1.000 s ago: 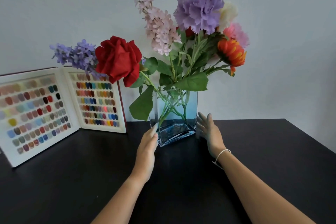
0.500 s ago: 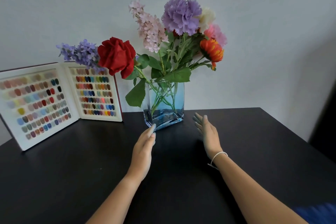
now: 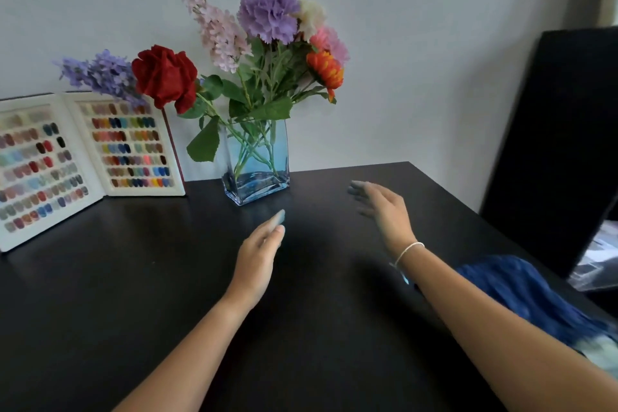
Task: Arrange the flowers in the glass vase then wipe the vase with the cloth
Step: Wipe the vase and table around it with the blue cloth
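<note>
— Since the flowers (image 3: 267,53) already stand in the glass vase (image 3: 255,162), I judge the arranging done and the wiping the step in hand. Where would you begin?

— With the cloth. The blue fabric (image 3: 521,291) at the right edge of the table (image 3: 100,311), beside the right forearm, may be it, though it is blurred and I cannot tell for certain. The right hand (image 3: 384,211) is nearest to it; it hangs over the table with fingers spread, grasping nothing.

— And the left hand (image 3: 257,257)?

— Also released, flat and edge-on, near the vase but not touching it. I would bring it to the vase and steady one wall while the other hand wipes, since the bouquet leans out to the left and looks top-heavy.

— Any risk?

— The red rose (image 3: 165,77) and the purple spray (image 3: 100,73) reach out over the open swatch book (image 3: 90,157) that stands just beside the vase. A push on the glass could tip the stems into it, so wipe with light strokes, one face at a time.

— How does the vase look?

— Rectangular, clear glass tinted blue, deeper in colour toward its thick base. It stands upright at the back of the dark table, close to the wall. Green stems cross inside it. Whether it holds water, I cannot tell.
</note>
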`<state>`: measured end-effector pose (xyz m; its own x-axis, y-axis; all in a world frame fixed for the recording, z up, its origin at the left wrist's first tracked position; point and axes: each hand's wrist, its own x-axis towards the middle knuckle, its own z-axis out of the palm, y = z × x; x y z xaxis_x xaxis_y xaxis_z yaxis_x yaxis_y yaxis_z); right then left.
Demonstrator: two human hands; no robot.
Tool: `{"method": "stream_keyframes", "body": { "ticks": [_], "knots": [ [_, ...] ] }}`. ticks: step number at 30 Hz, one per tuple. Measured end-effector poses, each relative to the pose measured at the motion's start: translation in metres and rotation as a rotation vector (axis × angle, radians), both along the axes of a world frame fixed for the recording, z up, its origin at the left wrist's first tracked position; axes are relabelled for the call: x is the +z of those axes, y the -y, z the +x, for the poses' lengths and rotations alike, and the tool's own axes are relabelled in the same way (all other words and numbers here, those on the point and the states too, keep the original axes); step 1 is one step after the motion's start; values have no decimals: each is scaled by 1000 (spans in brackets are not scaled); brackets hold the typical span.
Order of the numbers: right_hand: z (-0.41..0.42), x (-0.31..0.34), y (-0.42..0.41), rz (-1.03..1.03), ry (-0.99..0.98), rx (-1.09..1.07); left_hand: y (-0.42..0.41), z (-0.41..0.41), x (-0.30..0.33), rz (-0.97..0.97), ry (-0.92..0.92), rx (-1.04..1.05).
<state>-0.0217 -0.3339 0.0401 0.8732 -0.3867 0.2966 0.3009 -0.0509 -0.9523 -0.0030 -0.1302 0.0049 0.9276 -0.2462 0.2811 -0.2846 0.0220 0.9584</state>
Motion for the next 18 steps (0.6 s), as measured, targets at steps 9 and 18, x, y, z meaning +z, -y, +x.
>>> {"method": "stream_keyframes", "body": {
  "ticks": [9,18],
  "knots": [
    [-64,33,103,-609,-342,146,89,-52,-4,399,130,-177],
    [-133,-7,179,-1026,-643,53,153,-77,-6,767,293,-164]
  ]
}}
